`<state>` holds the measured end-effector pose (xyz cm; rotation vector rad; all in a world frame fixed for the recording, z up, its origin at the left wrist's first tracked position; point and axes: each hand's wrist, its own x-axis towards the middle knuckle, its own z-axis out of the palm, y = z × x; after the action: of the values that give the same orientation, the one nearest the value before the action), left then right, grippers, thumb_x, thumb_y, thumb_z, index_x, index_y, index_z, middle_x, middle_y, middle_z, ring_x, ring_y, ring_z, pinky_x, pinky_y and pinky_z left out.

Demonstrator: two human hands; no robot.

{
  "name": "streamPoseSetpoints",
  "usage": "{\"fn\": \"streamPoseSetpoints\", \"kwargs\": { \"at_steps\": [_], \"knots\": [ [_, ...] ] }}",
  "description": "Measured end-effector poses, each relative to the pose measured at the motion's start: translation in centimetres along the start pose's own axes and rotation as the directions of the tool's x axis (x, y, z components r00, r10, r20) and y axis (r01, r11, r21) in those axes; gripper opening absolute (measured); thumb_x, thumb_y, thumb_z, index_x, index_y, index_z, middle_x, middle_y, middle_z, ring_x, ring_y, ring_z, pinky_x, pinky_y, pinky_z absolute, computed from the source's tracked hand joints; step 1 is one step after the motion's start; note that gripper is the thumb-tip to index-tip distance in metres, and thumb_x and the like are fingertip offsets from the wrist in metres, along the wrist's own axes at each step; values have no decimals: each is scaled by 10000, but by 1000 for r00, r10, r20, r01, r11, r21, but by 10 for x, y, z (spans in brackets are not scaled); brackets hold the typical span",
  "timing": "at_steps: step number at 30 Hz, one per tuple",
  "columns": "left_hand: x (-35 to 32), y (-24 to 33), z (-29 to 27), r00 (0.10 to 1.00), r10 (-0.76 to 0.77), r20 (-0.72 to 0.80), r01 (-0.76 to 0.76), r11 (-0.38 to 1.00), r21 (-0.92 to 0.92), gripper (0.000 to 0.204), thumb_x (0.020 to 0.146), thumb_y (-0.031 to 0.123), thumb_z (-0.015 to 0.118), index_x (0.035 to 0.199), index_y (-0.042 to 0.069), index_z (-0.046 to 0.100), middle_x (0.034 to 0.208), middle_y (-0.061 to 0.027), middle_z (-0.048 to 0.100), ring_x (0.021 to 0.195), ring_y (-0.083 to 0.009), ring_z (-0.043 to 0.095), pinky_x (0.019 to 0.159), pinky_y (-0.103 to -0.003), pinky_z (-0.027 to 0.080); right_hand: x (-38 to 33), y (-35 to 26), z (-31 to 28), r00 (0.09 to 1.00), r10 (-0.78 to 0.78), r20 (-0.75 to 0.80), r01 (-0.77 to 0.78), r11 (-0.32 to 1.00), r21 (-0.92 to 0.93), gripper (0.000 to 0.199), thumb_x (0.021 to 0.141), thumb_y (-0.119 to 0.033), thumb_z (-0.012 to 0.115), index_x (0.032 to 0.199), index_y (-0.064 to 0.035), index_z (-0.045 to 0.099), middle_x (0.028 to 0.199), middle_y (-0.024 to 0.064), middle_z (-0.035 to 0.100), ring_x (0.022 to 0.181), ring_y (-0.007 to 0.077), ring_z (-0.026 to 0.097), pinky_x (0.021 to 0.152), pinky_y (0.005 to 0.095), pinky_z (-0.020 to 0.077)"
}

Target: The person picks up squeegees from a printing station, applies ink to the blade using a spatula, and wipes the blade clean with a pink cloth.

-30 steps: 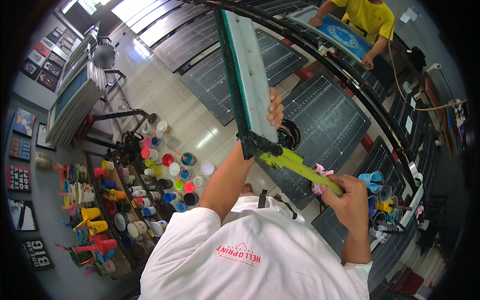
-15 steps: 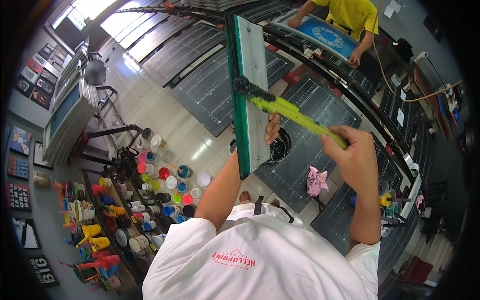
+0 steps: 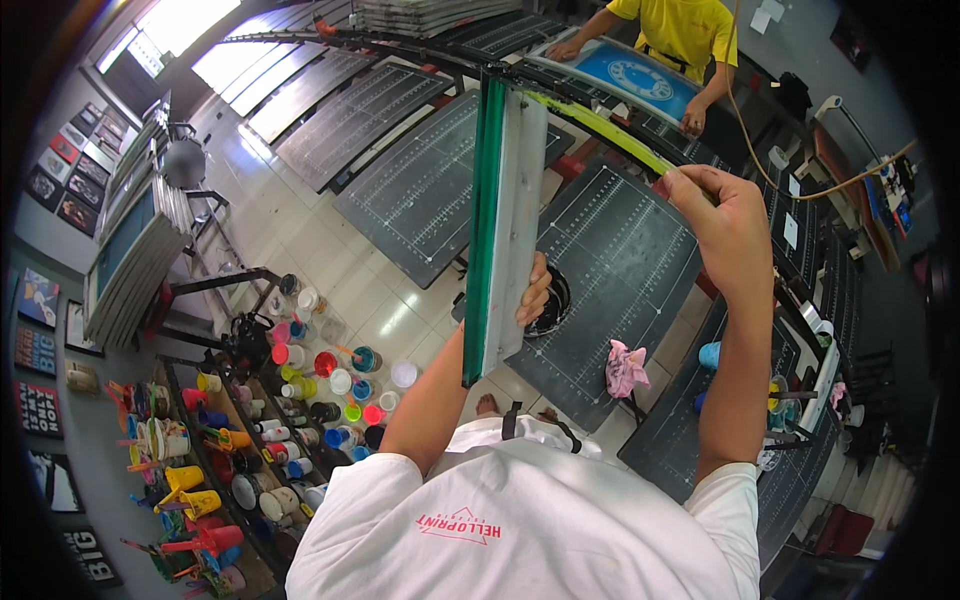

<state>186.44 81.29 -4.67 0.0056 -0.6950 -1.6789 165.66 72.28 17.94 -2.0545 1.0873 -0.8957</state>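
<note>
My left hand (image 3: 535, 290) is wrapped round a long screen-printing squeegee (image 3: 512, 220), held upright in front of me, its pale holder to the right and its green blade to the left. Between the thumb and fingers of my right hand (image 3: 722, 208) is the end of a yellow-green ink spatula (image 3: 605, 128). The spatula slants up and left to the squeegee's top end, where dark ink shows; its tip is hard to make out there. Behind my left fingers sits a tub of black ink (image 3: 556, 306), partly hidden.
Black printing pallets (image 3: 610, 270) with white grid marks spread ahead and right. A crumpled pink cloth (image 3: 626, 368) lies on the nearest one's edge. Several ink pots (image 3: 340, 381) stand on the floor at left. A person in yellow (image 3: 690, 30) handles a blue screen (image 3: 640, 82) at far right.
My right hand has moved up and slightly right, taking the spatula from the squeegee's middle to its top end. The squeegee now stands a little lower.
</note>
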Motion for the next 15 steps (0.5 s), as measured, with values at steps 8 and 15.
{"fn": "streamPoseSetpoints", "kwargs": {
  "at_steps": [8,15],
  "knots": [
    [-29,-3,-6,999,-45,14,45,998,-40,517,883,516,597,899,24,436,678,-56,462,489,-154,492,437,-255,414,6,30,-1,995,-63,-75,67,996,63,381,864,-310,637,948,58,693,664,-4,553,639,56,466,573,250,362],
    [-83,2,-13,974,113,-198,-127,990,-57,508,874,463,611,950,1,411,724,-79,439,542,-188,469,490,-309,425,-74,124,8,930,275,244,-330,916,226,329,908,-302,587,884,-1,718,603,-69,453,556,31,370,501,230,276]
  ]
}}
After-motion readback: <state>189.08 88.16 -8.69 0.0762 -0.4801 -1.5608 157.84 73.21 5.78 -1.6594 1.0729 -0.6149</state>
